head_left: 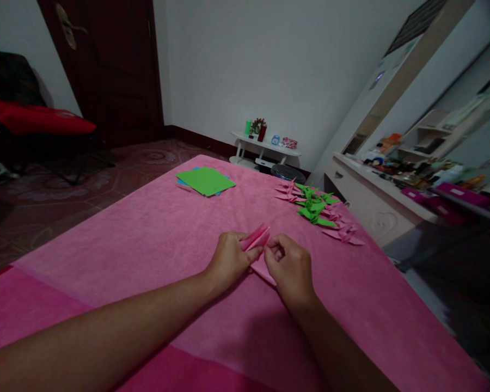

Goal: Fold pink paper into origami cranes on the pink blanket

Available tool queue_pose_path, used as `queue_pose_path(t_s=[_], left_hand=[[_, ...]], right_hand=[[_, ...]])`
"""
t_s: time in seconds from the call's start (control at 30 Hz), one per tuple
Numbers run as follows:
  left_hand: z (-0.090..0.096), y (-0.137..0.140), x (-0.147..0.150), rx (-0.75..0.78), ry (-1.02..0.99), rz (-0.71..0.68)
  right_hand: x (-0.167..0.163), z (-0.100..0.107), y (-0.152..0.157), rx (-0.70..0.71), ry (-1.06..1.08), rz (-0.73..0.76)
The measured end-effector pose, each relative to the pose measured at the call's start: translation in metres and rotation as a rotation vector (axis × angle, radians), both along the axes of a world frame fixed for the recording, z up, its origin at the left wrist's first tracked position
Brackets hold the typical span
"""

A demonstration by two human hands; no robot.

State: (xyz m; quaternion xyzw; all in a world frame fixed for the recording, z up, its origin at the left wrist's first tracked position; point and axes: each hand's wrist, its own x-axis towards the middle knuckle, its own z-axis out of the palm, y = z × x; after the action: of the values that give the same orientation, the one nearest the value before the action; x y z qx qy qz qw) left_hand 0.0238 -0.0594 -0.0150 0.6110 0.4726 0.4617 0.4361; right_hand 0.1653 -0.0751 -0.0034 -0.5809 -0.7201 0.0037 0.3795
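Note:
A partly folded sheet of pink origami paper (pixel 259 237) is held between my two hands, just above the pink cloth. My left hand (pixel 229 253) pinches it from the left, thumb on top. At its right edge, the thumb and fingertips of my right hand (pixel 289 265) are pressed together on the paper. The lower part of the sheet shows between the hands, while my fingers hide some of the folds. Beyond my right hand lie several folded paper cranes, green ones (pixel 313 207) among pink ones (pixel 343 233).
A stack of square paper (pixel 206 181), green on top with blue beneath, lies on the pink cloth (pixel 147 245). Right of the bed-like surface stands a cluttered dresser (pixel 375 190). A small white shelf (pixel 265 144) is by the wall, and a red chair (pixel 44 122) stands left.

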Motion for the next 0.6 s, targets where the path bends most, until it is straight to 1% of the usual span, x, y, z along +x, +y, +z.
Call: queue_pose_path(t_s=[0.07,0.13,0.2,0.27,0.33,0.4,0.5,0.6], left_hand=[[-0.003,0.003,-0.001,0.014,-0.006,0.014],[-0.005,0.006,-0.002,0.001,-0.057,0.016],[-0.005,0.008,-0.003,-0.037,-0.155,0.002],[-0.002,0.009,-0.003,-0.081,-0.272,-0.010],[0.002,0.009,-0.003,-0.127,-0.370,-0.003],[0.006,0.008,-0.003,-0.166,-0.422,0.017],[0.009,0.006,-0.004,-0.177,-0.411,-0.009],[0.006,0.005,-0.004,-0.163,-0.345,-0.049]], right_hand=[[-0.003,0.001,-0.002,-0.006,0.028,0.029],[-0.005,0.002,-0.004,-0.038,0.134,0.071],[-0.005,0.004,-0.006,-0.099,0.329,0.130],[-0.003,0.005,-0.007,-0.167,0.578,0.177],[-0.001,0.004,-0.006,-0.246,0.803,0.190],[0.001,0.003,-0.005,-0.354,0.958,0.196],[0.000,0.000,-0.003,-0.521,1.085,0.258],[0.000,-0.001,-0.003,-0.592,1.144,0.338]])
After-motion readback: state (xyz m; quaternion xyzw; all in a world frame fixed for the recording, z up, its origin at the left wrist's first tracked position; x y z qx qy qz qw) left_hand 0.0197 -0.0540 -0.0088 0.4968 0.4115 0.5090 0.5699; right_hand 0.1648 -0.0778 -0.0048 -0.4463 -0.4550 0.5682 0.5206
